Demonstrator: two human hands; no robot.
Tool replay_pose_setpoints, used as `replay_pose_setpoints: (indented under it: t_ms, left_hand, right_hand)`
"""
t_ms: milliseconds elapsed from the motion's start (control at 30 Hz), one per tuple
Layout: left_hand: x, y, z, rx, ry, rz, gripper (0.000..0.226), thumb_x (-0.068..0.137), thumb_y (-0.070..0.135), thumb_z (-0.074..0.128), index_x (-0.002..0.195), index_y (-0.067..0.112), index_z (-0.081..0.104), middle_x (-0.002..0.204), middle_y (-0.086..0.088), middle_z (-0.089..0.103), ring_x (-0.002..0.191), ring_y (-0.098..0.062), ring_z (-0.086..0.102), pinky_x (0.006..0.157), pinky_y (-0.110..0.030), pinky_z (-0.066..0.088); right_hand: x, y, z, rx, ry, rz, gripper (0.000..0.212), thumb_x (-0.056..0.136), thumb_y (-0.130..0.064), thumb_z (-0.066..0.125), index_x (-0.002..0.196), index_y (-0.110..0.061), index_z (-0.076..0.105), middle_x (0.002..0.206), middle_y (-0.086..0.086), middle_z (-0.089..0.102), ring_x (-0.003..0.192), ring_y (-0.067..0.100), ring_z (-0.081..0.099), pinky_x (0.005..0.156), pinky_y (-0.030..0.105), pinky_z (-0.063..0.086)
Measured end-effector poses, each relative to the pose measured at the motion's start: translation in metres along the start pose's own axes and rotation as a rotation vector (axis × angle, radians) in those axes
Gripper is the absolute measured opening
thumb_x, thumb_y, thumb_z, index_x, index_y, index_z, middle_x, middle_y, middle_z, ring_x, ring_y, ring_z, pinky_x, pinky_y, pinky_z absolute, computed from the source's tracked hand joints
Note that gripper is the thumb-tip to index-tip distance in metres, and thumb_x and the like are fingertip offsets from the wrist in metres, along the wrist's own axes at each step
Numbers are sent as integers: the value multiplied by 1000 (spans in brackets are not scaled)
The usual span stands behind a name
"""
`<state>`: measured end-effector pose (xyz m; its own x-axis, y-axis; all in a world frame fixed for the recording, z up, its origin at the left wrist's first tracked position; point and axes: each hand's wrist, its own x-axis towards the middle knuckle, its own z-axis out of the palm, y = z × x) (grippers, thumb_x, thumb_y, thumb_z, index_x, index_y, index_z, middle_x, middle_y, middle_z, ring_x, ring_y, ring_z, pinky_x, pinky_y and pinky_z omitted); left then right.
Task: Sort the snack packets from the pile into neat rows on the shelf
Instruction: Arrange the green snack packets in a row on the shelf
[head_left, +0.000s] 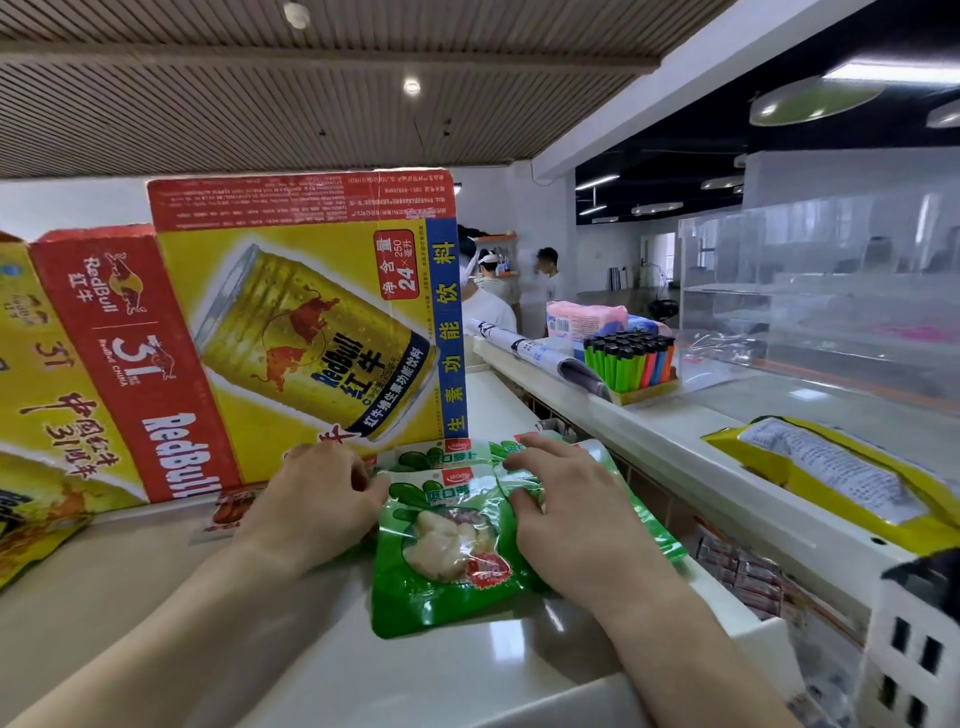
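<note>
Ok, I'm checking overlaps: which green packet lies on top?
The nearest green packet, with its clear window showing; the packets behind it are partly covered.

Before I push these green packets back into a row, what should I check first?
1. Left hand on the stack: cannot tell. The thumb touches the front green packet, but the fingertips are hidden.
2. Right hand steadying: ok. Its fingers lie spread on the packets.
3. Packets squared up: not ok. The front one overlaps the rear green packets.
4. Room behind: not ok. The Red Bull box stands close behind them.
5. Stray item: not ok. A red-printed packet lies on the shelf beside the left hand.
</note>
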<state>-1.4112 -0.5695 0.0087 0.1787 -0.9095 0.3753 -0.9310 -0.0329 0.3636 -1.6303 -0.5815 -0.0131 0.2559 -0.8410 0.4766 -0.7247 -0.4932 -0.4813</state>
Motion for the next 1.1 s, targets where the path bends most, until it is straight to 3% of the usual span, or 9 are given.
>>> replay_pose_setpoints:
  t_ms: [133, 200, 267, 400, 733, 933, 1100]
  left_hand:
    - [-11, 7, -9, -56, 146, 129, 25, 92, 46, 60, 81, 24, 64, 71, 9, 65, 66, -9, 62, 60, -35, 55]
    - [-19, 14, -14, -89, 139, 233, 17, 93, 46, 57, 96, 30, 61, 87, 13, 66, 74, -6, 62, 62, -26, 53]
    - [-26, 21, -17, -72, 133, 324, 30, 95, 47, 54, 116, 27, 59, 111, 13, 62, 90, -5, 61, 73, -22, 49]
    - [-44, 32, -23, 63, 134, 406, 60, 90, 68, 29, 136, 33, 45, 144, 16, 44, 126, -8, 47, 102, -40, 45]
    - [-90, 6, -54, 131, 245, 419, 56, 93, 62, 32, 140, 34, 42, 153, 16, 38, 138, -9, 36, 106, -36, 31]
    - [-127, -33, -95, 146, 345, 377, 56, 95, 62, 30, 141, 32, 43, 151, 14, 40, 137, -11, 37, 107, -39, 33]
    - [-172, -87, -136, 180, 399, 312, 56, 95, 60, 34, 144, 33, 42, 151, 15, 39, 140, -10, 35, 107, -40, 33]
  right_hand:
    - [-2, -6, -1, 24, 113, -65, 37, 95, -21, 52, 131, -26, 57, 150, -11, 41, 138, 8, 33, 116, 36, 27]
    - [-3, -7, -1, 18, 157, -92, 37, 94, -21, 53, 131, -27, 57, 149, -11, 42, 137, 8, 34, 114, 36, 29]
    - [-4, -8, -1, 20, 189, -113, 36, 95, -25, 52, 131, -28, 57, 148, -12, 42, 136, 7, 33, 112, 34, 30]
    - [-4, -9, -2, 21, 216, -154, 40, 92, -37, 45, 130, -28, 56, 146, -12, 45, 135, 6, 34, 108, 34, 33]
    - [-21, -50, -7, 2, 286, -272, 43, 89, -46, 44, 126, -29, 60, 143, -13, 49, 134, 8, 37, 105, 38, 33]
    - [-43, -120, 11, 44, 308, -390, 48, 92, -49, 43, 132, -26, 57, 146, -12, 46, 139, 8, 32, 110, 36, 28]
    - [-63, -189, 43, 96, 284, -484, 52, 95, -54, 36, 135, -27, 54, 149, -12, 43, 142, 9, 28, 112, 42, 31]
